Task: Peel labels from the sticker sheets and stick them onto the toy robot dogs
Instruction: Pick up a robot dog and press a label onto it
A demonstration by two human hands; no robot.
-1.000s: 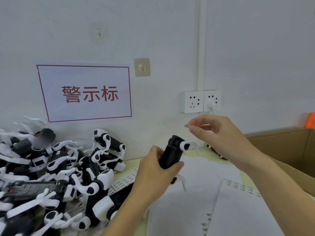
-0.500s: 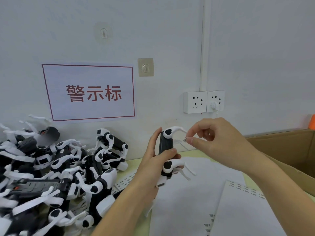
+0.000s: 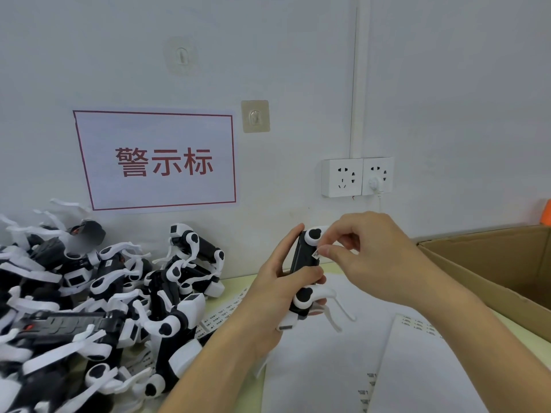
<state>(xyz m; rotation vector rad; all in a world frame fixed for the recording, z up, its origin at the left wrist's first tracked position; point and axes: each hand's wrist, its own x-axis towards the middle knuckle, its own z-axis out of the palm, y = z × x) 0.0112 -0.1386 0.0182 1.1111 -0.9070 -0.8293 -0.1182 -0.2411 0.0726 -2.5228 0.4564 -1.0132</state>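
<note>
Label now at the dog's body
My right hand (image 3: 366, 257), pinching the label (image 3: 315, 255), came down from above the toy dog (image 3: 304, 263); left hand (image 3: 280, 281) grips it; pressing next.

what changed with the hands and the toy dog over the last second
The right hand carried the small white printed label down from mid-air onto the black-and-white toy robot dog, where it now touches the body. The left hand turned the dog upright, keeping its grip. The pile of toy dogs, white sticker sheets and brown cardboard box stayed put.
</note>
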